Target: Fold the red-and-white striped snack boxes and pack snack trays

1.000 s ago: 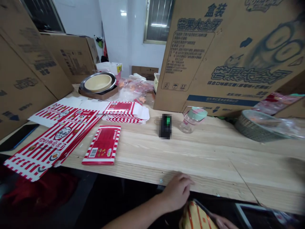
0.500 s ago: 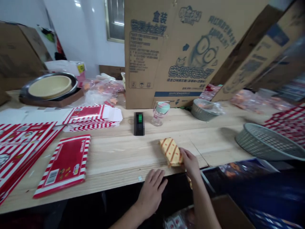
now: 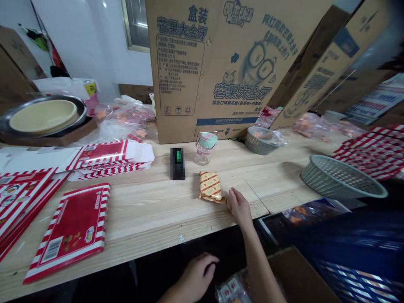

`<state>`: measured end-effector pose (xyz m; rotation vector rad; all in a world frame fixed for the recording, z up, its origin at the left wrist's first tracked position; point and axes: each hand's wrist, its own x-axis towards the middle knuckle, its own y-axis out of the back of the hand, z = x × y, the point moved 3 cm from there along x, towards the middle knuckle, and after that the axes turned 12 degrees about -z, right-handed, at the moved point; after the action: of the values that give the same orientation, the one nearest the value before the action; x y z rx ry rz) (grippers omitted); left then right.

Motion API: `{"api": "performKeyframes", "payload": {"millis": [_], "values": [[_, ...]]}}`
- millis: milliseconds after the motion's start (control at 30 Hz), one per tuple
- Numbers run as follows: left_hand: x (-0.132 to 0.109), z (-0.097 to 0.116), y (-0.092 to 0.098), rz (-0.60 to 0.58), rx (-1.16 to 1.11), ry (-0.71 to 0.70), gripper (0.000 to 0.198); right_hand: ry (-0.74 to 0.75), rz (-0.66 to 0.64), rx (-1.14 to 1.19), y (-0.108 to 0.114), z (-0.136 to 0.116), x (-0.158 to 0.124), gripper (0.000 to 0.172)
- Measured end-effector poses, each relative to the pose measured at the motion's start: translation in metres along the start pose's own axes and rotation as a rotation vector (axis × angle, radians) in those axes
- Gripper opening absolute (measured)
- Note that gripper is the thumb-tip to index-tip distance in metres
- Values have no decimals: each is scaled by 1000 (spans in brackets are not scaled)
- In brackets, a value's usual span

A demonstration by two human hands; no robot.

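A yellow packet [image 3: 210, 186] with brown diagonal stripes lies on the table in front of the pink-and-green lidded jar [image 3: 205, 148]. My right hand [image 3: 240, 207] rests at the packet's near right corner, with its fingers closed. A small yellowish bit shows at those fingertips; I cannot tell whether it belongs to the packet. Below the table's front edge is my left hand [image 3: 197, 275], its fingers loosely bent, thumb apart from the forefinger, with nothing visible in it. A red-and-white striped carton [image 3: 74, 227] lies flat to the left.
Stacked flat cartons [image 3: 19, 193] cover the left side. A small dark device [image 3: 177, 164] stands beside the jar. Behind rises a big cardboard box [image 3: 176, 122]. Grey-green baskets [image 3: 341, 181] sit at the right, above a blue crate [image 3: 356, 248]. A cream bowl [image 3: 44, 115] is at back left.
The striped packet now lies farther from the table's front edge, and my right hand has shifted to its corner. My left hand has dropped away from the table edge. The view has turned slightly right.
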<state>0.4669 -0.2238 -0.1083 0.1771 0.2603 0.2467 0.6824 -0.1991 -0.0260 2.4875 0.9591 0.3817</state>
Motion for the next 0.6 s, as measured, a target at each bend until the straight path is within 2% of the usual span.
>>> {"api": "performKeyframes", "payload": {"millis": [100,133,167,233,267,333,400,433,500,567,600], "values": [[14,1,-4,-70,-672,187,44,155,174,-63,5,-14,-38,57],[18,5,-6,-101,-914,229,51,277,238,-111,3,-19,-57,47],[22,13,-7,-139,-1124,236,56,429,245,-156,0,-22,-78,41],[25,36,-2,-206,-1377,140,60,688,-7,-343,-15,-20,-116,46],[23,50,4,-224,-1420,58,61,752,-73,-380,-18,-14,-131,45],[14,79,17,-251,-1404,-84,72,802,-143,-403,-18,0,-150,46],[0,104,29,-249,-1270,-161,90,679,-66,-407,-13,11,-152,49],[-7,113,33,-206,-1138,-182,93,601,-7,-375,-11,13,-150,50],[-20,123,41,-58,-843,-197,87,571,37,-276,-17,8,-146,50],[-34,126,49,61,-650,-212,77,676,-46,-201,-37,-9,-142,50],[-43,124,56,74,-626,-227,75,689,-106,-173,-49,-18,-139,49]]}}
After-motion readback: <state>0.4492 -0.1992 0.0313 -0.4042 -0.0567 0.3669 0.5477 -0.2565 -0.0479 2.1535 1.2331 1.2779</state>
